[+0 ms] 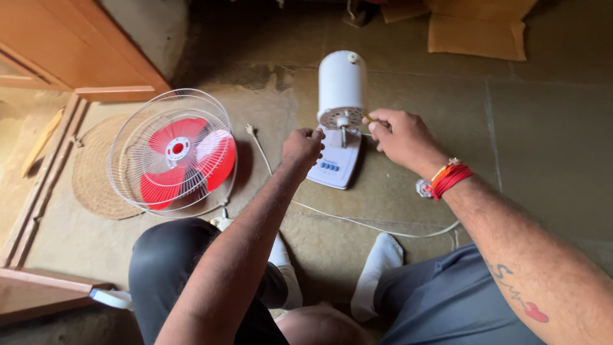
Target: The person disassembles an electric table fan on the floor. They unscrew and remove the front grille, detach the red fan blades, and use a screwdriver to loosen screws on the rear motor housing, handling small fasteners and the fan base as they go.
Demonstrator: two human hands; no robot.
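Left hand (pixel 302 145) curled tight on smooth white fan body (pixel 341 86). Right hand (pixel 400 136) pinches thin yellow tool (pixel 368 117) at round metal plate (pixel 341 118). Wire cage (pixel 172 150) with red blades lies aside.

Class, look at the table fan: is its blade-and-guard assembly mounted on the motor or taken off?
Taken off. The wire guard with red blades lies on the floor beside the white motor body, whose bare shaft shows.

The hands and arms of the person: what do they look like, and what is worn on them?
Both forearms are bare, with no sleeves. The right hand has red and orange thread bands at the wrist, and the right forearm carries a tattoo: dark script with a small red heart. The left hand wears nothing visible.
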